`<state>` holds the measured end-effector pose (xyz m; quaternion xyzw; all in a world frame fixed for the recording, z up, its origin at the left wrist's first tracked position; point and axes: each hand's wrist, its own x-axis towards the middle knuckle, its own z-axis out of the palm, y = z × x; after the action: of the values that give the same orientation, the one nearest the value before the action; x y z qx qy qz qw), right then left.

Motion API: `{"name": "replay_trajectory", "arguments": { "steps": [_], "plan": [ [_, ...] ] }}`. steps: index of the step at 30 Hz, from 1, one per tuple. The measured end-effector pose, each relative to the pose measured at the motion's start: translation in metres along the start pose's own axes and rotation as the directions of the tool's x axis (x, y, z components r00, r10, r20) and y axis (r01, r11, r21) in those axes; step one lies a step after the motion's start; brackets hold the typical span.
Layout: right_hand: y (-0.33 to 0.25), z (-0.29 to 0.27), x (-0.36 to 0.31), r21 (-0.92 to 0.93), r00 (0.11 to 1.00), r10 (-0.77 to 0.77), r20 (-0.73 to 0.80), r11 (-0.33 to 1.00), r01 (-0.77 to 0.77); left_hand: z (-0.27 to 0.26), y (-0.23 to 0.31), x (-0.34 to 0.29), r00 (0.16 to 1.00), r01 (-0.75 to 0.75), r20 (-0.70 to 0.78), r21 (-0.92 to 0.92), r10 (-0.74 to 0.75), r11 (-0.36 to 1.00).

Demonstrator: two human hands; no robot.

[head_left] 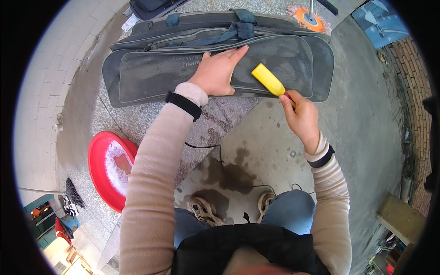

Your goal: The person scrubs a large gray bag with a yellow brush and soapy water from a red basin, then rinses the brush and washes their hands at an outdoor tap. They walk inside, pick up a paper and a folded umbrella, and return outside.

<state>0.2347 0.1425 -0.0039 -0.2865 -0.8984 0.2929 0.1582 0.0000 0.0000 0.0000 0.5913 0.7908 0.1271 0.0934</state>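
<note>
A long dark grey zippered bag (151, 75) with blue straps lies across the far side in front of me. My left hand (215, 73) presses flat on its front panel, fingers spread and holding nothing. My right hand (301, 117) is closed around the reddish handle of a yellow brush (267, 79), near the bag's lower right edge. The brush's yellow back faces up over the panel; its underside is hidden, so I cannot tell whether it touches the fabric. Pale damp-looking smears show on the panel around it.
A red basin (98, 167) of soapy water stands at the left, partly behind my left forearm. An orange-centred mop head (308, 19) sits beyond the bag at the right. Wet patches (229, 176) and a thin black cable (201, 146) mark the floor near my shoes.
</note>
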Motion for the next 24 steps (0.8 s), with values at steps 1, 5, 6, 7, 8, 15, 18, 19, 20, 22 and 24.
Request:
{"name": "replay_trajectory", "arguments": {
  "steps": [1,5,6,7,8,15,18,19,20,22,24],
  "plan": [
    [0.008,0.013,0.002,-0.053,0.998,-0.052,-0.029,0.997,0.051,0.003,-0.002,-0.002,0.999,-0.007,-0.031,0.018,0.008,1.000],
    [0.039,-0.019,0.005,-0.210,0.960,0.140,-0.241,0.959,-0.192,0.014,0.002,-0.004,0.996,0.007,-0.090,0.050,-0.002,0.999],
    [0.039,-0.021,-0.003,-0.211,0.967,0.076,-0.242,0.969,-0.129,0.020,0.007,-0.013,0.997,0.012,-0.074,0.037,-0.009,0.999],
    [0.038,-0.027,0.000,-0.210,0.965,0.078,-0.251,0.969,-0.133,0.023,0.009,-0.018,0.996,0.011,-0.085,0.051,-0.007,0.999],
    [0.035,-0.035,0.005,-0.207,0.956,0.149,-0.254,0.957,-0.204,0.027,0.012,-0.022,0.993,0.000,-0.114,0.072,0.008,0.997],
    [0.031,-0.008,0.010,-0.366,0.970,-0.209,-0.123,0.918,0.152,0.042,0.021,-0.042,0.989,-0.026,-0.142,0.138,0.046,0.990],
    [0.055,-0.059,0.000,-0.456,0.912,0.225,-0.344,0.809,-0.371,0.043,0.019,-0.044,0.992,-0.026,-0.119,0.104,0.038,0.994],
    [0.056,-0.067,-0.003,-0.430,0.898,0.141,-0.417,0.840,-0.332,0.043,0.020,-0.045,0.993,-0.001,-0.114,0.112,0.014,0.994],
    [0.054,-0.068,-0.003,-0.372,0.922,0.014,-0.387,0.912,-0.171,0.044,0.022,-0.045,0.994,0.009,-0.110,0.117,0.004,0.993],
    [0.042,-0.041,0.000,-0.317,0.938,-0.190,-0.290,0.944,0.093,0.043,0.024,-0.044,0.995,0.013,-0.097,0.116,-0.001,0.993],
    [0.025,-0.002,0.017,-0.331,0.912,-0.385,-0.145,0.887,0.322,0.041,0.024,-0.045,0.996,0.011,-0.095,0.104,-0.001,0.994]
  ]
}}
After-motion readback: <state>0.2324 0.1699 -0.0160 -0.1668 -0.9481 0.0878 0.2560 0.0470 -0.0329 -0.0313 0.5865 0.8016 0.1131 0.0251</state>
